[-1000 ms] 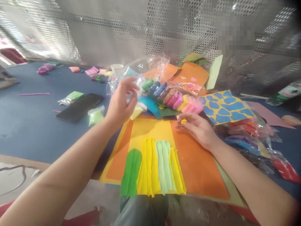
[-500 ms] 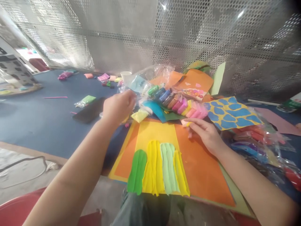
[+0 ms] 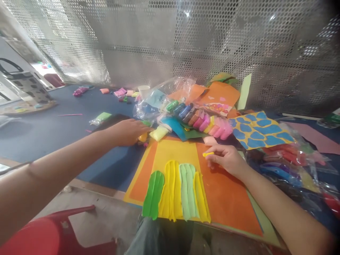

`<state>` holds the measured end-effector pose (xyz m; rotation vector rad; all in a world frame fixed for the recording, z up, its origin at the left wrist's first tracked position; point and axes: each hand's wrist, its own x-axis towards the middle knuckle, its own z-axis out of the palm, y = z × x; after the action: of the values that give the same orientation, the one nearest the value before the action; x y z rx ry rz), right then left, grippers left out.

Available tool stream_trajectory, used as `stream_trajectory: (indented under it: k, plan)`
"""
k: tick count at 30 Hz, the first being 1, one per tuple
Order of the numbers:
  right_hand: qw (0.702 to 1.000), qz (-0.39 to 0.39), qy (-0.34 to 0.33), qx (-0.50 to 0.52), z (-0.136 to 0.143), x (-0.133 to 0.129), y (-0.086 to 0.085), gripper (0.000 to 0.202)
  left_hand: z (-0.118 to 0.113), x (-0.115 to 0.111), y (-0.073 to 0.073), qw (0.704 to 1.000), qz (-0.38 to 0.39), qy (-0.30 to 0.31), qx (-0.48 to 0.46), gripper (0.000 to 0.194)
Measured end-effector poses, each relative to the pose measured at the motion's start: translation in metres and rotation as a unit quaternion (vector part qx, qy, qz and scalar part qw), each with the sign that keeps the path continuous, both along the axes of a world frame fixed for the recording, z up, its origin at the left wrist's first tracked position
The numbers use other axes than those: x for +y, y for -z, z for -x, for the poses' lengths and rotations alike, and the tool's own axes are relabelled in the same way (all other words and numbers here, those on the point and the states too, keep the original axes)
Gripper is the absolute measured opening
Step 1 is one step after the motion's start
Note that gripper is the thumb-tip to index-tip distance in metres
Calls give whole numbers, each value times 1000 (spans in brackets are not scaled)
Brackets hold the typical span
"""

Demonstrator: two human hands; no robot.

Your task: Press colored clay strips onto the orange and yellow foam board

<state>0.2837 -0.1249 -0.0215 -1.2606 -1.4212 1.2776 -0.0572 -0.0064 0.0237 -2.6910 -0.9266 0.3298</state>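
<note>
On the blue tabletop (image 3: 98, 159) before a perforated metal screen (image 3: 138, 46), the right hand (image 3: 225, 159) pinches yellow clay (image 3: 208, 154); the left's (image 3: 127, 131) grip is unclear.

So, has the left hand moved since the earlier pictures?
Yes. Judged against the white cup, the left hand has shifted to the left and sits a little lower in the view.

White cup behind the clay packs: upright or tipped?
Upright: the white cup has its wide rim on top and its wall narrowing downward. Whether anything is inside, I cannot tell.
</note>
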Motion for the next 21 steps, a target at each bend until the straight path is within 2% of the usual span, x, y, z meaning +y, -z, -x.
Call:
stream_trajectory:
  k: [3, 6, 9, 11, 14, 17, 19, 21]
  plan:
    - [1000, -9, -3, -15, 0, 1, 1, 30, -3, 0, -10, 998, -45, -18, 38, 40]
    - [999, -26, -4, -34, 0, 1, 3, 28, 1, -10, -23, 994, -106, -33, -18, 19]
    - [997, -46, 12, -59, -1, 1, 4, 26, -2, -23, -32, 986, -142, -40, -75, 16]
    - [997, -53, 17, -51, -1, 1, 5, 28, -15, -31, -34, 982, -165, -28, -83, 15]
    - [999, -49, -14, -3, -3, -1, 5, 31, -49, -38, -25, 977, -173, 26, -120, 14]
    - [998, -41, -42, 31, 0, -3, 2, 31, -84, -39, -7, 964, -148, 95, -199, 14]
    - [997, -35, -52, 50, 3, -4, -2, 29, -97, -36, 4, 947, -160, 141, -240, 16]
    - [995, -36, -62, 66, 8, -4, -4, 27, -101, -32, 14, 937, -177, 173, -246, 17]
